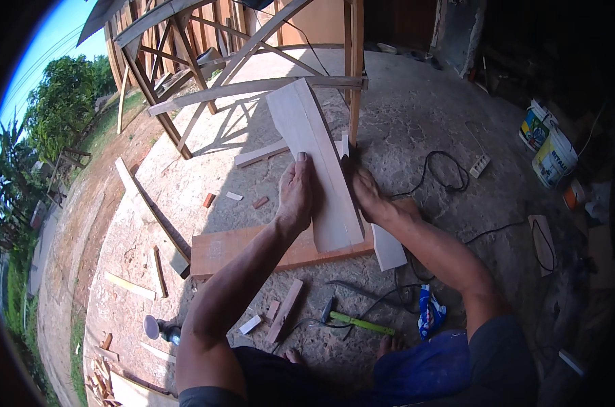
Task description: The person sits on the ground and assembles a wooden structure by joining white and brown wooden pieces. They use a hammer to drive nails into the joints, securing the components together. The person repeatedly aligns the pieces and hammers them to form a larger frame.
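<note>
A pale wooden board [314, 156] stands tilted in front of me, its top leaning away. My left hand [296, 193] grips its left edge, with the thumb on the front face and the other fingers mostly hidden. On the opposite edge my right hand [367, 192] is closed around the board, its fingertips out of sight behind it. Behind the lower right of this board shows the end of another pale wood piece [390, 249]; whether a hand touches it, I cannot tell. Beneath lies a reddish-brown plank [236, 249] across the ground.
A wooden frame [253, 88] stands ahead. A hammer [358, 321] with a green handle and a blue packet [429, 312] lie near my feet. Wood offcuts [285, 311] are scattered about. Cables, a power strip [479, 166] and paint buckets [555, 159] are on the right.
</note>
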`<state>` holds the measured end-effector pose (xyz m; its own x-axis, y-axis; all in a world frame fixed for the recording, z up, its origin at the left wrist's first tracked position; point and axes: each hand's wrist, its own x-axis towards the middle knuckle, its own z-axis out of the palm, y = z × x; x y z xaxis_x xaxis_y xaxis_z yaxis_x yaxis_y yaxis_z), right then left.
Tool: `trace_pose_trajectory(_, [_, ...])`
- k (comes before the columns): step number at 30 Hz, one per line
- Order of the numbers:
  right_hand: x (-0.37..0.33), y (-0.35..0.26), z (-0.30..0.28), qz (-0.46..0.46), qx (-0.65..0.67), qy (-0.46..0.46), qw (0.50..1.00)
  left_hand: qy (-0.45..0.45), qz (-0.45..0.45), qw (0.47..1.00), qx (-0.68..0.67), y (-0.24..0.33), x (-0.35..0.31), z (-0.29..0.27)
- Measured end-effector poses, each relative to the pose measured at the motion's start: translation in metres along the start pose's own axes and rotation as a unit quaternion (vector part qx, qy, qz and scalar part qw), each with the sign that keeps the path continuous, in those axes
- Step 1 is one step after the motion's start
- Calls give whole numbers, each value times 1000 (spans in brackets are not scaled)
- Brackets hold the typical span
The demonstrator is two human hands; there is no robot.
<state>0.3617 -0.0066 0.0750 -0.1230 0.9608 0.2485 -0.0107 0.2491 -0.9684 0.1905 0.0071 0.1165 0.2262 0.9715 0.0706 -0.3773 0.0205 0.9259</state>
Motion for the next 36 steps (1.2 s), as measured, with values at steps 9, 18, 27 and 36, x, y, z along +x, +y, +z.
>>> trace_pose_trajectory(9, [-42,-37,25,0,-213,-154,965,-8,62,991,121,6,11,-39])
trace_pose_trajectory(18, [-7,-47,-5,-76,-221,-37,972,-65,48,983,163,-13,-7,-21])
trace_pose_trajectory(27, [32,-71,-46,-26,-23,112,993,-106,95,957,253,-17,-25,-9])
trace_pose_trajectory(36, [39,-74,-62,-35,-11,234,972,-131,98,946,281,-38,-22,-4])
